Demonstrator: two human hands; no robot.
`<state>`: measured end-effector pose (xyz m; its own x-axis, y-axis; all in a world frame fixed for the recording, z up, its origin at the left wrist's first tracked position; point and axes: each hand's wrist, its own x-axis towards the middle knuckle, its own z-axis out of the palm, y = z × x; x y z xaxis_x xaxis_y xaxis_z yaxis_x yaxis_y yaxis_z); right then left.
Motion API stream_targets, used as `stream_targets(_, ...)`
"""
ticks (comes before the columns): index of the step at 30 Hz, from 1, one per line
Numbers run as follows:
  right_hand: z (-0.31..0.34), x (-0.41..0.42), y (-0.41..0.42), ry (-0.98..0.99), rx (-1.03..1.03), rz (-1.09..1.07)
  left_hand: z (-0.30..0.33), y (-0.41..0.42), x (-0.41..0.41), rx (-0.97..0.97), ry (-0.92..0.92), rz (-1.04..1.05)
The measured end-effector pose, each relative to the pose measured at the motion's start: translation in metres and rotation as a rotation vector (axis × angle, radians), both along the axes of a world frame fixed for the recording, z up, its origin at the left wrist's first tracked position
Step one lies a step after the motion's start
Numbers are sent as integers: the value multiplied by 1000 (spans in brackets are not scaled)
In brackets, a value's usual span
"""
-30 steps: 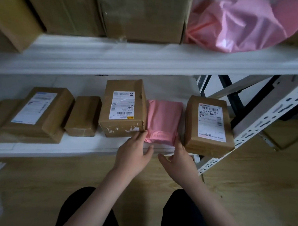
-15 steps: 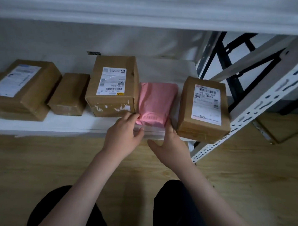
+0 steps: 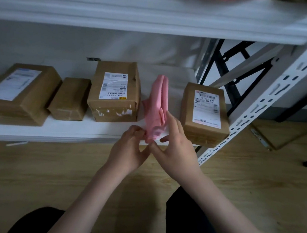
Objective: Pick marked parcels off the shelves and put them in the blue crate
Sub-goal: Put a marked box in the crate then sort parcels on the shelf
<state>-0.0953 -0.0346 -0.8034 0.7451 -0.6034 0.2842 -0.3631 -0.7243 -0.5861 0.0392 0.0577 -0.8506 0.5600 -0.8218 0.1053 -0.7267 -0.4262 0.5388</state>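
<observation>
on the lower shelf (image 3: 56, 130) four boxes stand in a row. between the tall box (image 3: 114, 93) and the right box (image 3: 205, 114) a soft parcel (image 3: 157, 102) stands on edge, left hand (image 3: 130, 149) and right hand (image 3: 178, 146) at its near end.

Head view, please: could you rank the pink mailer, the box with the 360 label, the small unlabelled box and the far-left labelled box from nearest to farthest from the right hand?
1. pink mailer, touching the right hand.
2. box with the 360 label, just to its right.
3. small unlabelled box, left, past the tall box.
4. far-left labelled box, at the shelf's left end.
</observation>
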Motion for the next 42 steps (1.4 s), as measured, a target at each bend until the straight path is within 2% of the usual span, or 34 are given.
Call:
stream_targets(5,12,13,-1,52,-103,9,6,3,-3,33,33,-63)
stream_targets(11,-12,17,-3,114,-124,14,22,35,15,6,-58,86)
stream_targets(17,-50,10,-6,227,-6,-120,43,25,20,-28,-265,48)
stream_targets(23,-54,19,-13,124,112,-203,41,11,12,6,-366,35)
stream_targets(26,-54,21,-20,87,192,-156,29,13,12,5,-303,43)
stream_targets(31,-48,8,-20,90,231,-116,5,23,14,-32,-75,11)
stream_targets(37,-54,-19,-8,222,117,-185,-13,35,6,-43,23,-24)
stream_targets(40,-55,-20,-5,285,191,-131,-10,31,6,-59,63,-1)
stream_targets(42,-55,-15,-3,234,247,-90,-4,25,6,-52,71,10)
